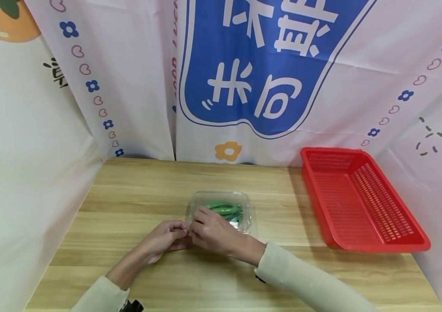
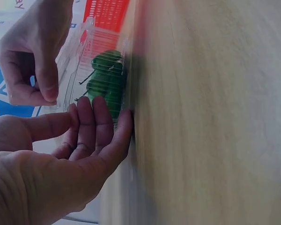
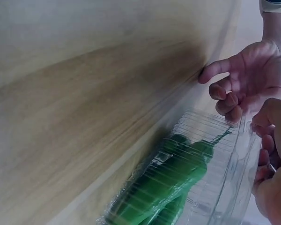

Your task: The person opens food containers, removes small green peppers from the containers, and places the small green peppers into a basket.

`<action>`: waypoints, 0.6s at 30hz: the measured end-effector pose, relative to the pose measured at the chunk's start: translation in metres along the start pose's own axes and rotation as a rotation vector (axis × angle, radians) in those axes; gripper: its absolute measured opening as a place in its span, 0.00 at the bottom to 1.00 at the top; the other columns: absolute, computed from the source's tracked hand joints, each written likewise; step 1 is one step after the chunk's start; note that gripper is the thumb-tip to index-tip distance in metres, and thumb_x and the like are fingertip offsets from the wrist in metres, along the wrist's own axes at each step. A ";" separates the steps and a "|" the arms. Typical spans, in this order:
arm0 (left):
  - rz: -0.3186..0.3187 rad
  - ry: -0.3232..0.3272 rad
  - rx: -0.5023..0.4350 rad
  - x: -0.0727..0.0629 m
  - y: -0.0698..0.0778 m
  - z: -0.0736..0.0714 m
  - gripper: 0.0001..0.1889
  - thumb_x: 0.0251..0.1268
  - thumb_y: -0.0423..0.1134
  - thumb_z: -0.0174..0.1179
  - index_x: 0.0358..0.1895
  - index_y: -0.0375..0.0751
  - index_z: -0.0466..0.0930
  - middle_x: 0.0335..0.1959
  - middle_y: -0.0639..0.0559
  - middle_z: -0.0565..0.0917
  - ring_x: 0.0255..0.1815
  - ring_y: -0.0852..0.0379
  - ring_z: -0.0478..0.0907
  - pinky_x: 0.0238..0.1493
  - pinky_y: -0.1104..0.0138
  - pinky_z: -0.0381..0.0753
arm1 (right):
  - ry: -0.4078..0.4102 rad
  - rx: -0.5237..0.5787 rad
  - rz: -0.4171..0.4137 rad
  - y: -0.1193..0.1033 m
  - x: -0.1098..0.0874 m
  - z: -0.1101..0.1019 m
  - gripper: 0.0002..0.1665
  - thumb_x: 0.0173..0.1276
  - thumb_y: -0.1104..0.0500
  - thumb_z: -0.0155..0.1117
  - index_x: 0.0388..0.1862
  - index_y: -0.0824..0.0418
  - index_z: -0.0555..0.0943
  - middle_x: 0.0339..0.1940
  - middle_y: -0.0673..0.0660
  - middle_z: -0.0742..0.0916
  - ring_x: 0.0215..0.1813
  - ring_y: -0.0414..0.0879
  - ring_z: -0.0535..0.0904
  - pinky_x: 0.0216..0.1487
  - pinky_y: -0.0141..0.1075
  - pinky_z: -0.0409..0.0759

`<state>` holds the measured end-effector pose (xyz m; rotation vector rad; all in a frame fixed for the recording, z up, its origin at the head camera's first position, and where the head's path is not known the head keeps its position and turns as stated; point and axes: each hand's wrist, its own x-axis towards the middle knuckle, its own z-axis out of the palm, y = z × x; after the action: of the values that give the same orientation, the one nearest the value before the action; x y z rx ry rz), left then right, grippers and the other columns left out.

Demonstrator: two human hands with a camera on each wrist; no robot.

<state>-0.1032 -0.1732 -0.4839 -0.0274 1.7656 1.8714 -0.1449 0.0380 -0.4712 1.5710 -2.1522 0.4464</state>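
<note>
A clear plastic box (image 1: 247, 201) with green peppers (image 1: 226, 211) inside sits on the wooden table, its lid down over them. My left hand (image 1: 165, 238) is at the box's near left corner, thumb and index fingertips pinching at the rim, the other fingers beside the wall. Across that same corner reaches my right hand (image 1: 215, 232), covering part of the box in the head view. Its thumb and index finger pinch the rim in the right wrist view, where the peppers (image 3: 164, 192) show through the ribbed wall.
A red perforated basket (image 1: 318, 208) stands at the table's right side. Printed white cloth (image 1: 139, 86) hangs behind the table (image 1: 127, 199), with more white cloth along the left and right sides.
</note>
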 end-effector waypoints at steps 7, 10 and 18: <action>0.004 0.011 0.013 0.003 0.000 0.001 0.08 0.81 0.29 0.53 0.41 0.34 0.80 0.44 0.47 0.84 0.46 0.57 0.84 0.53 0.63 0.90 | 0.017 -0.050 -0.011 -0.001 -0.003 -0.005 0.02 0.65 0.60 0.77 0.33 0.56 0.89 0.32 0.47 0.82 0.38 0.41 0.77 0.41 0.29 0.78; 0.011 0.011 0.048 0.002 0.001 0.000 0.09 0.81 0.31 0.54 0.44 0.28 0.82 0.42 0.45 0.85 0.45 0.55 0.85 0.53 0.62 0.90 | 0.032 0.006 0.038 0.001 -0.007 -0.013 0.04 0.65 0.60 0.78 0.36 0.56 0.89 0.34 0.47 0.84 0.40 0.41 0.79 0.44 0.28 0.81; 0.226 0.363 0.553 -0.007 0.009 -0.003 0.08 0.79 0.33 0.60 0.48 0.32 0.86 0.37 0.47 0.89 0.41 0.54 0.86 0.45 0.67 0.87 | 0.065 0.096 0.267 0.013 -0.029 -0.036 0.05 0.67 0.64 0.75 0.41 0.62 0.88 0.39 0.51 0.87 0.43 0.43 0.83 0.45 0.31 0.86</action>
<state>-0.1019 -0.1785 -0.4734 0.0456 2.5823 1.5230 -0.1438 0.0837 -0.4558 1.3003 -2.3299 0.6854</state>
